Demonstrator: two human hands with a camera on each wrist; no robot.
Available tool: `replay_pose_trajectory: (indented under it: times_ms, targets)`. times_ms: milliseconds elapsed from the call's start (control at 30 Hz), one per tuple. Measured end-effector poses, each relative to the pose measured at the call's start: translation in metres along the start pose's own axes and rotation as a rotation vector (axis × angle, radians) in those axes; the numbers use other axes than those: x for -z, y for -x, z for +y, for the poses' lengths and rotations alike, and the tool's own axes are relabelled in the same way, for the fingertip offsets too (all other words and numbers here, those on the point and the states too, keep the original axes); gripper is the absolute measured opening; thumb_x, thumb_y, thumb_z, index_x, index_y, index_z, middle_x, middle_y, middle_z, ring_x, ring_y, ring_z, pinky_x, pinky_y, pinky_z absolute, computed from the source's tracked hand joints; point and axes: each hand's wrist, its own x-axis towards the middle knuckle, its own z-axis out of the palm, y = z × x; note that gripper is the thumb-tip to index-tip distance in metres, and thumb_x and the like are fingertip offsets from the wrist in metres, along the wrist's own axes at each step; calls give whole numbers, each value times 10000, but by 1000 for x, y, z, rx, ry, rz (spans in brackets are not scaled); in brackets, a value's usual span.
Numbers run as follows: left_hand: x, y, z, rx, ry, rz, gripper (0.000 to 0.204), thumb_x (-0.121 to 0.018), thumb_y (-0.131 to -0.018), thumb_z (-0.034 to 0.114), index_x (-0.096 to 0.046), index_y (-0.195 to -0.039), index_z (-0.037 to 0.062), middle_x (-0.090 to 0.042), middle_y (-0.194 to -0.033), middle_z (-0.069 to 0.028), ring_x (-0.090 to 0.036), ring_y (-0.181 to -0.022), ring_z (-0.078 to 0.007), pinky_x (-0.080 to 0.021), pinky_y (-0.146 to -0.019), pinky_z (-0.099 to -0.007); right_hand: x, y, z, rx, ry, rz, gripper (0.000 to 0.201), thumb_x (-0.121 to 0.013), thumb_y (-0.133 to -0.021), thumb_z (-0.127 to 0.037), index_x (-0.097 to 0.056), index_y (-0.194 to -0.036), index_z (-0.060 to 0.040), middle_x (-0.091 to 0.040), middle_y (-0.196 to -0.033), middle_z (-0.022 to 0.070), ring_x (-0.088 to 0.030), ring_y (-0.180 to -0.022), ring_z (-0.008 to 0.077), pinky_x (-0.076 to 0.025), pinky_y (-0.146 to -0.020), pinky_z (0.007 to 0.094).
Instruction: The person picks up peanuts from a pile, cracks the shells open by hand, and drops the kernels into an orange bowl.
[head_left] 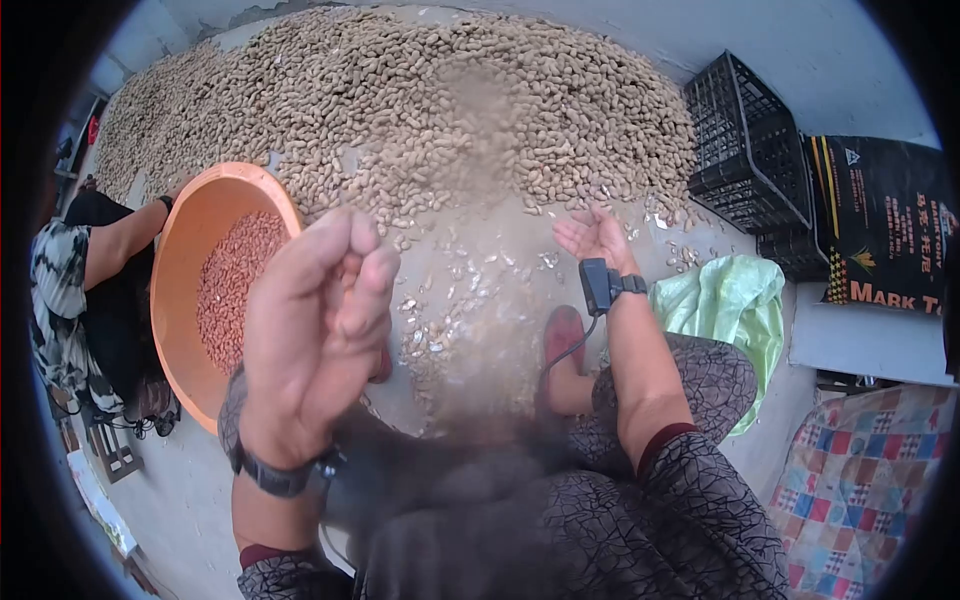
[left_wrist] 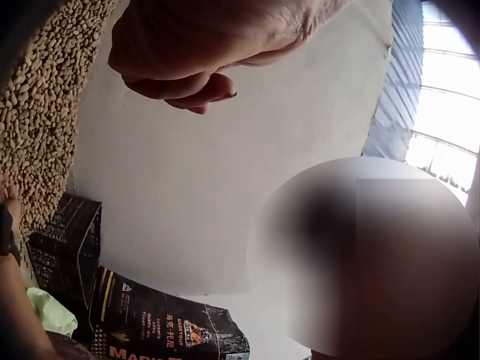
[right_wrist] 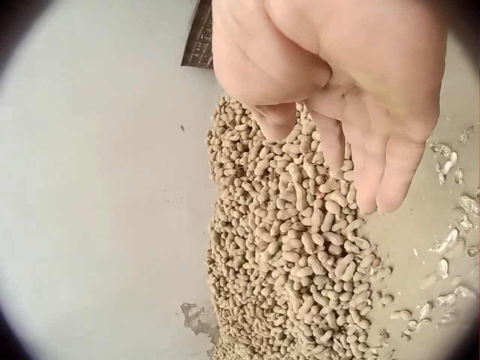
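Note:
My left hand (head_left: 320,320) is raised close to the head camera, beside the orange basin (head_left: 172,300). Its fingers bend loosely, and nothing shows between them. Red shelled peanuts (head_left: 240,280) lie in the basin, partly hidden behind that hand. In the left wrist view the left hand (left_wrist: 202,45) hangs before the pale wall. Over the floor at the near edge of the peanut pile (head_left: 400,110), my right hand (head_left: 597,238) has its palm turned up. The right wrist view shows the right hand's fingers (right_wrist: 394,176) relaxed and holding nothing, overlapping the unshelled peanuts (right_wrist: 292,240).
A black crate (head_left: 740,150) and a black printed sack (head_left: 885,230) stand at the right, with a light green sack (head_left: 730,310) nearer. Broken shells (head_left: 440,320) litter the floor before me. Another person's arm (head_left: 125,240) reaches behind the basin. A patchwork cloth (head_left: 870,480) lies lower right.

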Motion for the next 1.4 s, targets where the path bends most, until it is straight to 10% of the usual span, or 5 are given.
replay_pose_trajectory:
  times_ms: [400, 767, 1000, 1167, 1400]
  targets:
    - [-22, -21, 3, -65, 4, 448, 197, -352, -953, 139, -367, -799, 17, -446, -597, -113, -290, -307, -66, -271, -253, -171, 37, -141, 32, -22, -228, 146, 690, -366, -935, -412, -77, -1404, 4, -152, -1430, 244, -245, -1309, 361, -272, -1054, 456]
    - [-18, -35, 6, 61, -86, 258, 203, -434, -950, 185, -448, -858, 5, -493, -668, -110, -358, -376, -55, -289, -308, -148, -7, -179, 60, 269, -46, 38, 635, -610, -762, 54, -282, -1302, -6, -485, -1163, 129, -495, -1055, 252, -463, -882, 357]
    - [-21, -34, 0, 67, -90, 298, 207, -438, -949, 186, -451, -848, 6, -491, -663, -93, -351, -378, -47, -281, -315, -142, 9, -236, 67, 301, -184, -57, 474, -657, -758, -48, -452, -1184, -8, -545, -1000, 97, -534, -983, 204, -480, -833, 350]
    - [-24, -28, 2, 47, -83, 348, 205, -436, -950, 180, -446, -839, 8, -484, -660, -84, -341, -382, -49, -274, -321, -146, -27, -189, 49, -64, -471, -323, 347, -641, -781, -230, -511, -1040, -38, -562, -1011, 128, -573, -869, 211, -494, -707, 342]
    - [-22, -14, 0, -98, -93, 307, 166, -424, -909, 98, -422, -850, -57, -460, -580, -138, -345, -317, -78, -279, -234, -185, -74, -107, 35, -60, -226, -370, 352, -586, -783, -223, -493, -1054, -19, -552, -1040, 186, -586, -843, 264, -501, -640, 352]
